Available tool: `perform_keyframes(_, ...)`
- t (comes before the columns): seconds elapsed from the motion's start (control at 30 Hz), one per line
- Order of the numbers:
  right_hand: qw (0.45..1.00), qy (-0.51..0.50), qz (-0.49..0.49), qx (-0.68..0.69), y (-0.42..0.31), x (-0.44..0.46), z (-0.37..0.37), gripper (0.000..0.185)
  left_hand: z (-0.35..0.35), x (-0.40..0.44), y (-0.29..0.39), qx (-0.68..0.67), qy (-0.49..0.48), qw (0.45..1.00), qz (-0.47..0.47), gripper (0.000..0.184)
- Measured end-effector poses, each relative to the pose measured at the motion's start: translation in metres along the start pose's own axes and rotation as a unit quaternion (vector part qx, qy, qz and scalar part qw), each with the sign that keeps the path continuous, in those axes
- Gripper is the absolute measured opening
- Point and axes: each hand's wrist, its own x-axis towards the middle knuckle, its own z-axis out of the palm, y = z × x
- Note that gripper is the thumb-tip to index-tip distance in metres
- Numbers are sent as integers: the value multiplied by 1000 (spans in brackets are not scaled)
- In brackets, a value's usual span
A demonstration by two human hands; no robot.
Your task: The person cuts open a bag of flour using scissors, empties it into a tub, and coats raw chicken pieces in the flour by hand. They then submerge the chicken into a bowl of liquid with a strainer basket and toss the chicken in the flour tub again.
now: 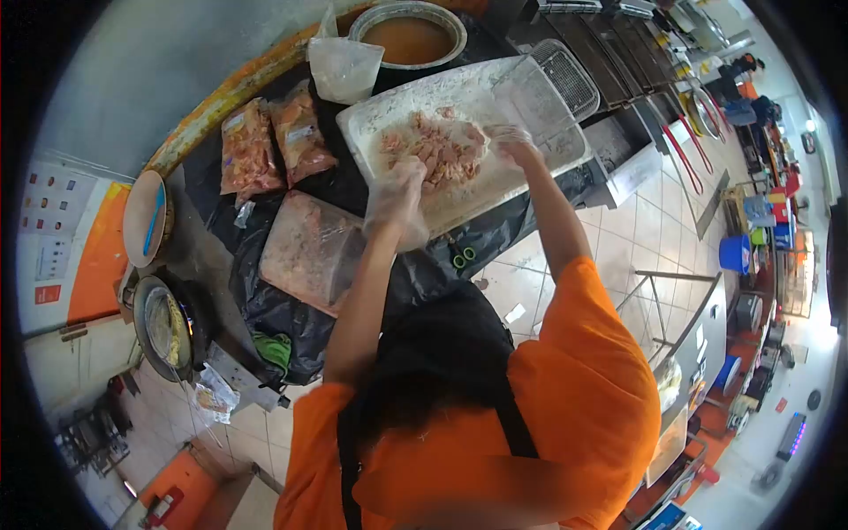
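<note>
A large white rectangular tub (541, 179) holds flour and a heap of raw meat pieces (437, 150). My left hand (405, 187), in a loose clear plastic glove, is at the near left side of the heap. Its fingers look curled in, and what they hold is hidden. On the right side of the tub, my right hand (514, 146), also gloved, reaches to the heap's edge. Motion and the glove blur its fingers. A clear bin (305, 247) with pale, floury contents under plastic stands left of my left forearm.
Two bags of raw meat (250, 152) lie left of the tub. Behind it are a flour bag (346, 69) and a pot of brownish liquid (409, 40). Green-handled scissors (464, 257) lie at the near edge. A wire basket (565, 79) stands at right; a pan (166, 327) at left.
</note>
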Motion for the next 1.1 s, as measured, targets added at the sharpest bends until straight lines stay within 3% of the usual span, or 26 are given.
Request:
perform_keyframes(0.03, 997, -51, 9, -48, 12, 14, 14, 41, 28, 26, -3, 2, -5, 1000, -11, 33)
perform_keyframes(0.1, 980, -134, -39, -144, 32, 41, 42, 52, 105, 72, -19, -204, 89, 904, -365, 26)
perform_keyframes(0.13, 965, -161, -93, -187, 40, 53, 57, 55, 116, 90, -17, -199, 87, 902, -372, 26)
perform_keyframes(0.23, 939, -286, 4, -193, 16, 77, 78, 56, 147, 115, -19, -107, 130, 903, -395, 34)
perform_keyframes(0.27, 929, -319, 31, -186, 26, 74, 79, 57, 149, 115, -38, -165, 8, 925, -341, 31)
perform_keyframes(0.3, 917, -351, 58, -180, 36, 72, 80, 58, 128, 116, -27, -418, 32, 821, -388, 35)
perform_keyframes(0.33, 955, -264, 77, 111, 54, 53, 75, 58, 105, 117, -14, -618, 82, 648, -438, 40)
perform_keyframes(0.4, 899, -161, 99, 396, 74, 34, 65, 59, 102, 105, -1, -601, 167, 671, -400, 43)
perform_keyframes(0.47, 797, -244, 218, 507, 87, 31, 55, 61, 86, 112, 1, -538, 106, 682, -483, 49)
perform_keyframes(0.5, 921, -277, 95, 256, 69, 37, 51, 60, 76, 115, 3, -507, 71, 683, -520, 54)
perform_keyframes(0.53, 965, -259, -25, -25, 50, 43, 47, 59, 77, 132, 8, -343, -38, 775, -529, 56)
perform_keyframes(0.57, 964, -263, -32, -25, 48, 42, 58, 59, 84, 138, 11, -257, -29, 805, -534, 56)
perform_keyframes(0.6, 954, -240, 37, 178, 45, 43, 65, 58, 91, 143, 13, -164, -21, 825, -540, 57)
perform_keyframes(0.63, 956, -246, 12, 157, 50, 40, 65, 48, 99, 149, 15, -72, -14, 832, -549, 58)
perform_keyframes(0.67, 958, -251, -12, 137, 45, 42, 55, 39, 95, 142, 6, -141, 58, 852, -500, 49)
perform_keyframes(0.7, 911, -247, 101, 315, 30, 55, 19, 47, 90, 137, -2, -206, 130, 862, -445, 43)
perform_keyframes(0.77, 727, -237, 105, 635, 57, 67, -18, 51, 51, 140, -8, -248, 78, 823, -505, 42)
perform_keyframes(0.83, 593, -241, 0, 768, 99, 87, -10, 47, 50, 138, -16, -290, 27, 773, -564, 42)
perform_keyframes(0.87, 814, -217, 89, 531, 117, 99, 9, 44, 71, 140, -35, -272, 90, 796, -534, 41)
perform_keyframes(0.9, 861, -190, 138, 451, 132, 110, 37, 41, 87, 143, -52, -251, 152, 815, -499, 40)
perform_keyframes(0.93, 893, -169, 191, 370, 148, 122, 65, 39, 100, 154, -59, -249, 156, 814, -502, 40)
perform_keyframes(0.97, 823, -169, 217, 497, 146, 132, 97, 38, 115, 173, -60, -146, 141, 828, -523, 36)
perform_keyframes(1.0, 883, -199, 217, 365, 98, 138, 93, 36, 124, 184, -61, -42, 119, 832, -540, 32)
perform_keyframes(1.03, 925, -222, 211, 224, 48, 141, 71, 34, 118, 180, -60, -41, 116, 831, -542, 32)
perform_keyframes(1.07, 923, -226, 212, 227, 44, 139, 53, 34, 103, 168, -57, -161, 127, 854, -477, 33)
perform_keyframes(1.1, 910, -272, 128, 286, 51, 133, 34, 33, 91, 156, -52, -219, 130, 860, -442, 33)
